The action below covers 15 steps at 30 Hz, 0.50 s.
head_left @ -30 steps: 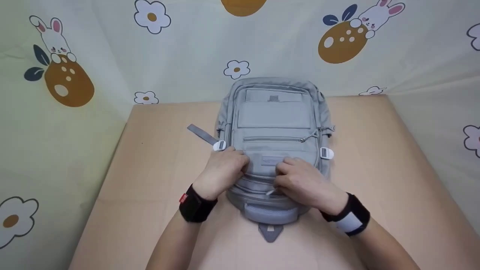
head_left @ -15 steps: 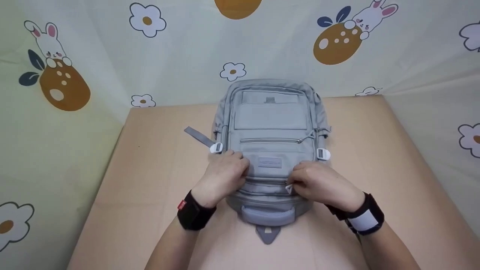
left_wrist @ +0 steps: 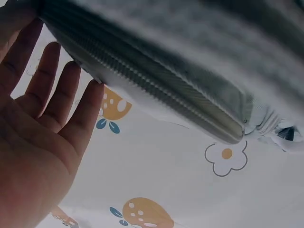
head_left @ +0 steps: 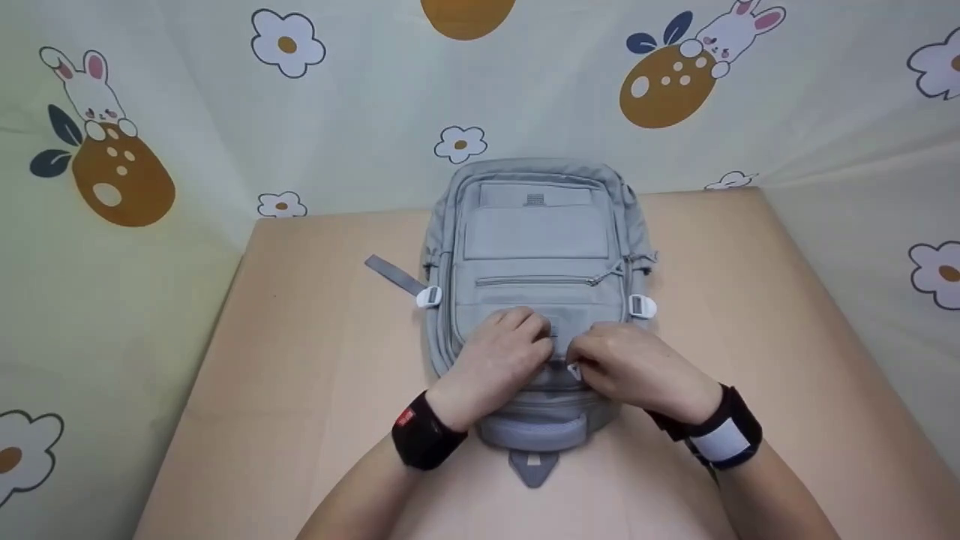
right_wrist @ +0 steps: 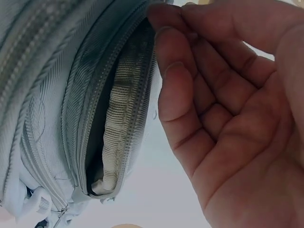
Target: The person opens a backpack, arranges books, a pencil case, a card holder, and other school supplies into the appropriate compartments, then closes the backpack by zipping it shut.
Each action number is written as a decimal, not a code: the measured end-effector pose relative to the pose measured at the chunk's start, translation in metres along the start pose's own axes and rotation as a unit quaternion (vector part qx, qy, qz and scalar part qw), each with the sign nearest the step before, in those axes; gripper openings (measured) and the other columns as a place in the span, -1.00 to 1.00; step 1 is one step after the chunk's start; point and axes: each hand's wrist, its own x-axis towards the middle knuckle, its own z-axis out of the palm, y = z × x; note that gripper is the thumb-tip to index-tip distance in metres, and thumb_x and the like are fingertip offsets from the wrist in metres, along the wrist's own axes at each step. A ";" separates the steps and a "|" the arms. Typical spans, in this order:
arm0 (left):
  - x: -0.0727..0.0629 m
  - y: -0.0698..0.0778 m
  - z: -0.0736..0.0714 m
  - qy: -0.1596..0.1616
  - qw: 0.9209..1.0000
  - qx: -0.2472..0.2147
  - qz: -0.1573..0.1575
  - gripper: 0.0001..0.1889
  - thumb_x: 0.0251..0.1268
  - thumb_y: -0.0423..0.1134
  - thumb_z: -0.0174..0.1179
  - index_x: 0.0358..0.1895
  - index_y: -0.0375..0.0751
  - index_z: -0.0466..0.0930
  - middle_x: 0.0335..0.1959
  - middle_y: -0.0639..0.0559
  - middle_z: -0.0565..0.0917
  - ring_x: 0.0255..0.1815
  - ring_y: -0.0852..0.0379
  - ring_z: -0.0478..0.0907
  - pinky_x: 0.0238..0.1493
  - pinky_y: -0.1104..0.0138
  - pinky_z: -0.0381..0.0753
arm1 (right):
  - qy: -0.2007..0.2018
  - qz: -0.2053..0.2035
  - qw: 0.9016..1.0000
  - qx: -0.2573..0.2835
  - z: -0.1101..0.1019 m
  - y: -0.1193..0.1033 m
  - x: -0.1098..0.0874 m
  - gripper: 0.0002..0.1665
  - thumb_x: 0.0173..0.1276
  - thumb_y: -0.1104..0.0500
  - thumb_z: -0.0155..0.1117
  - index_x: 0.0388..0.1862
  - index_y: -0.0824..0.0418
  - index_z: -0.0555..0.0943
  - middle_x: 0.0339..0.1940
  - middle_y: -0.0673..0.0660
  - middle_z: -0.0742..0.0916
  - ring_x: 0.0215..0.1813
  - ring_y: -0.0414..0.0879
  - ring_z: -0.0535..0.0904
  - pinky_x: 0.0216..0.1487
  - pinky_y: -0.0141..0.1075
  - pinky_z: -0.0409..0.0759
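Note:
A grey backpack (head_left: 536, 232) lies front up, its top handle (head_left: 534, 433) toward me. My left hand (head_left: 499, 360) is on the front panel near the upper zipper; in the left wrist view its thumb and index finger pinch the fabric edge beside an open zipper (left_wrist: 142, 80), while the other fingers are straighter. My right hand (head_left: 645, 367), just to the right, pinches a zipper pull (head_left: 574, 371) with a pale triangular end. In the right wrist view the pocket opening (right_wrist: 97, 154) gapes between two rows of teeth, with ribbed lining (right_wrist: 116, 128) showing. The fingertips partly hide the slider.
The backpack lies on a tan board (head_left: 322, 322). White side buckles (head_left: 429, 297) sit on both flanks, and a loose strap (head_left: 394, 274) sticks out left. Another zipper (head_left: 536, 281) crosses the front panel. Patterned cloth (head_left: 360, 112) hangs behind and at both sides.
My right hand first moved right along the zipper with the pull. My left hand then shifted right across the panel, close to the right hand, covering most of the label patch.

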 end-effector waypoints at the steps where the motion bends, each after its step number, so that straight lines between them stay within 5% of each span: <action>1: 0.000 0.000 -0.001 -0.005 1.000 0.008 0.000 -0.94 0.25 -0.18 0.36 -0.29 -0.01 0.69 -0.09 0.09 0.59 0.03 0.04 0.51 0.01 0.21 0.54 | 0.000 -0.002 1.000 0.000 0.000 0.001 0.000 -0.81 0.21 0.39 0.31 -0.40 0.09 0.62 -0.52 -0.09 0.55 -0.46 -0.18 0.46 -0.42 -0.28 0.49; 7: -0.001 0.000 -0.005 -0.026 1.000 0.004 0.002 -0.88 0.29 -0.36 0.24 -0.22 -0.03 0.69 -0.02 0.09 0.61 0.10 0.04 0.50 0.05 0.22 0.55 | -0.010 0.008 1.000 0.026 -0.012 0.010 -0.006 -0.75 0.18 0.45 0.28 -0.41 0.07 0.61 -0.50 -0.11 0.54 -0.44 -0.21 0.45 -0.41 -0.30 0.49; 15: -0.002 -0.004 -0.009 -0.014 0.999 -0.051 0.011 -0.94 0.44 -0.24 0.19 -0.20 -0.04 0.64 -0.07 0.08 0.57 0.01 0.05 0.49 -0.03 0.23 0.57 | -0.033 0.113 0.990 0.074 -0.039 0.044 -0.023 -0.70 0.22 0.49 0.25 -0.36 0.07 0.65 -0.42 -0.14 0.60 -0.33 -0.21 0.50 -0.24 -0.23 0.56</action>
